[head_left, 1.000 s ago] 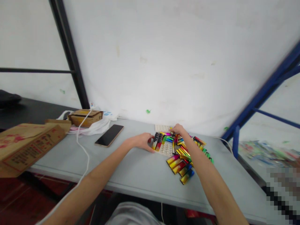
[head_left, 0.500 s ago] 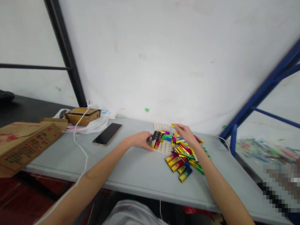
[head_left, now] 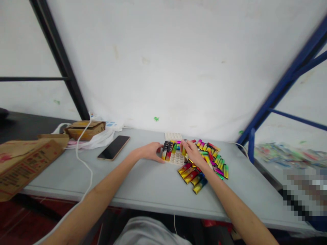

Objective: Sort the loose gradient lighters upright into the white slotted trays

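- White studded tray [head_left: 177,158]: landmark.
- Black-topped tubes [head_left: 167,150]: upright, tray's left end.
- My left hand [head_left: 152,151]: thumb and fingers parted, beside tray's left edge.
- My right hand [head_left: 191,151]: pinching one yellowish tube [head_left: 183,151], over tray's right end.
- Loose metallic tubes [head_left: 191,175]: right of tray.

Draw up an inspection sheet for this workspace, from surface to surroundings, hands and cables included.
Surface: flat grey tabletop, against the wall.
Things: upright black-topped multicoloured cylinders at the left end of a pale studded tray; shiny metallic-coloured tubes lying loose to the right; second pale tray near the wall.
Clutter: black-screened flat phone; printed brown cardboard box; smaller brown cardboard box by crumpled white plastic.
Left hand: curved beside the cylinders, contact unclear.
Right hand: pinching a shiny gold tube.
Cables: long white cable crossing the near edge at left; thin white cable at right.
Surroundings: marked white wall; black metal frame left, blue metal frame right.
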Motion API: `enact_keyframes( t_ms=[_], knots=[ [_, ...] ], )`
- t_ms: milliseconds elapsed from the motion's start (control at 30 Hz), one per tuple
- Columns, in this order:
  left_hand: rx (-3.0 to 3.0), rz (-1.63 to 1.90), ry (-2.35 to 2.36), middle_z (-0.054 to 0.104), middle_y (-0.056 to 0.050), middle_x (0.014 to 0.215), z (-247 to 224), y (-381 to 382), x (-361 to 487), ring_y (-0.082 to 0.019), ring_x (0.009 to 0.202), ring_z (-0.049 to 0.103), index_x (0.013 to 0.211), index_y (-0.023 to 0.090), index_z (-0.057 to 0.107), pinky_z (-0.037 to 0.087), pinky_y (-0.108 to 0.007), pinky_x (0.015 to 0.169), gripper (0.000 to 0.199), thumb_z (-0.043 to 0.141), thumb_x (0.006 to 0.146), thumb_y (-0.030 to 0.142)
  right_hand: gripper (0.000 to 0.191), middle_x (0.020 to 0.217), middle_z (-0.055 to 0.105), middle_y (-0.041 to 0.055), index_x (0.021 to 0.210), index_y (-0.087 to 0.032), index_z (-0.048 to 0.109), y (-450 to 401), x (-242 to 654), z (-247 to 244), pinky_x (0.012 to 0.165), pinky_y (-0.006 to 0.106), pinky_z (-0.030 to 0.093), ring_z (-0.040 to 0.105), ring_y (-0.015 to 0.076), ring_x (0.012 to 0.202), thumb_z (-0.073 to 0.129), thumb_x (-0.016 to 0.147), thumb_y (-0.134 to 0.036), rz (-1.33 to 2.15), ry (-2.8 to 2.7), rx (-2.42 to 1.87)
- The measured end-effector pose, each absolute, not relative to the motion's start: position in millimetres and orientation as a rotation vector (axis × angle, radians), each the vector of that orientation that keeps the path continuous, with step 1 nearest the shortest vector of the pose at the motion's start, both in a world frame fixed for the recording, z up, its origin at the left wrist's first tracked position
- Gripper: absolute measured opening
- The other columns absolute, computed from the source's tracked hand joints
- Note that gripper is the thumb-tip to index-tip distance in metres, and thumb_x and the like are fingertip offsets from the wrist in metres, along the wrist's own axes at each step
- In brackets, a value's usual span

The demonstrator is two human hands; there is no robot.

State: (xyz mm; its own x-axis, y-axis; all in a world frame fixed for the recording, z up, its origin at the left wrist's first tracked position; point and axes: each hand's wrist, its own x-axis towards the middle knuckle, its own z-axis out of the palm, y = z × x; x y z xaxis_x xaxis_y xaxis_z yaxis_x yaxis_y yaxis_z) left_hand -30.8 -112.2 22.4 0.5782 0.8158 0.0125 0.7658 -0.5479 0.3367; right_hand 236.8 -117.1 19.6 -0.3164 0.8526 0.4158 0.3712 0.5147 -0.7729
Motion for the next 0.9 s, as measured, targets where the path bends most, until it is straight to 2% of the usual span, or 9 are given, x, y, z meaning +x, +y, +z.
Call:
enact_keyframes(
  t_ms=[67, 133, 200, 267, 433, 633, 767, 900],
  knots=[
    [2.511, 0.249, 1.300, 0.069, -0.006, 0.093, 21.8, -112.1, -30.9, -0.023, 0.080, 0.061, 0.097, 0.016, 0.066, 0.045, -0.030, 0.069, 0.065, 0.076, 0.064, 0.072, 0.054, 0.067, 0.055, -0.0016, 0.084, -0.024, 0.053, -123.5, 230.6, 21.5, 0.070, 0.030, 0.049, 0.055, 0.0182, 0.068, 0.034, 0.098, -0.073, 0.858, -1.893, -0.949],
    [2.503, 0.251, 1.306, 0.069, -0.006, 0.093, 21.3, -112.0, -30.9, -0.022, 0.079, 0.062, 0.098, 0.016, 0.066, 0.045, -0.029, 0.069, 0.065, 0.077, 0.064, 0.071, 0.054, 0.060, 0.047, -0.0054, 0.089, -0.026, 0.049, -127.6, 224.5, 21.0, 0.060, 0.029, 0.048, 0.049, 0.0165, 0.055, 0.035, 0.095, -0.077, 1.034, -1.824, -0.933],
    [2.503, 0.247, 1.315, 0.069, -0.006, 0.094, 21.2, -112.0, -31.0, -0.022, 0.080, 0.062, 0.098, 0.017, 0.066, 0.045, -0.029, 0.070, 0.064, 0.078, 0.064, 0.070, 0.055, 0.056, 0.035, -0.0087, 0.086, -0.027, 0.045, -128.8, 219.7, 18.2, 0.046, 0.027, 0.038, 0.035, 0.0136, 0.045, 0.040, 0.090, -0.081, 1.157, -1.738, -0.968],
    [2.513, 0.243, 1.317, 0.069, -0.006, 0.093, 21.5, -112.1, -31.1, -0.023, 0.081, 0.062, 0.097, 0.016, 0.066, 0.045, -0.030, 0.071, 0.064, 0.078, 0.065, 0.070, 0.056, 0.055, 0.031, -0.0089, 0.077, -0.027, 0.041, -127.6, 217.2, 13.6, 0.041, 0.026, 0.029, 0.027, 0.0118, 0.043, 0.046, 0.087, -0.082, 1.166, -1.671, -1.021],
    [2.511, 0.241, 1.310, 0.069, -0.006, 0.092, 22.7, -112.7, -30.8, -0.022, 0.080, 0.062, 0.097, 0.016, 0.066, 0.045, -0.030, 0.070, 0.063, 0.078, 0.065, 0.069, 0.055, 0.050, 0.035, -0.0048, 0.059, -0.025, 0.038, -122.3, 219.6, 5.0, 0.045, 0.027, 0.026, 0.032, 0.0124, 0.047, 0.050, 0.089, -0.070, 0.892, -1.653, -1.143],
    [2.502, 0.247, 1.313, 0.069, -0.005, 0.091, 23.3, -113.3, -30.0, -0.021, 0.079, 0.061, 0.098, 0.017, 0.067, 0.044, -0.029, 0.069, 0.064, 0.077, 0.065, 0.070, 0.041, 0.050, 0.035, -0.0034, 0.053, -0.025, 0.035, -123.2, 220.6, 9.7, 0.052, 0.029, 0.025, 0.036, 0.0136, 0.053, 0.046, 0.086, -0.048, 0.561, -1.760, -1.209],
    [2.508, 0.252, 1.297, 0.068, -0.006, 0.090, 23.5, -113.7, -30.1, -0.022, 0.078, 0.061, 0.097, 0.016, 0.067, 0.044, -0.029, 0.069, 0.063, 0.077, 0.065, 0.069, 0.045, 0.050, 0.038, -0.0038, 0.056, -0.025, 0.034, -126.9, 218.2, 14.1, 0.055, 0.028, 0.026, 0.038, 0.0141, 0.054, 0.045, 0.089, -0.054, 0.455, -1.789, -1.198],
    [2.509, 0.257, 1.304, 0.068, -0.006, 0.090, 24.1, -114.4, -30.0, -0.022, 0.078, 0.061, 0.097, 0.016, 0.067, 0.044, -0.030, 0.068, 0.063, 0.076, 0.065, 0.069, 0.044, 0.059, 0.050, -0.0033, 0.073, -0.024, 0.045, -130.8, 219.1, 17.8, 0.060, 0.028, 0.034, 0.047, 0.0163, 0.059, 0.038, 0.100, -0.057, 0.418, -1.879, -1.169]
  ],
)
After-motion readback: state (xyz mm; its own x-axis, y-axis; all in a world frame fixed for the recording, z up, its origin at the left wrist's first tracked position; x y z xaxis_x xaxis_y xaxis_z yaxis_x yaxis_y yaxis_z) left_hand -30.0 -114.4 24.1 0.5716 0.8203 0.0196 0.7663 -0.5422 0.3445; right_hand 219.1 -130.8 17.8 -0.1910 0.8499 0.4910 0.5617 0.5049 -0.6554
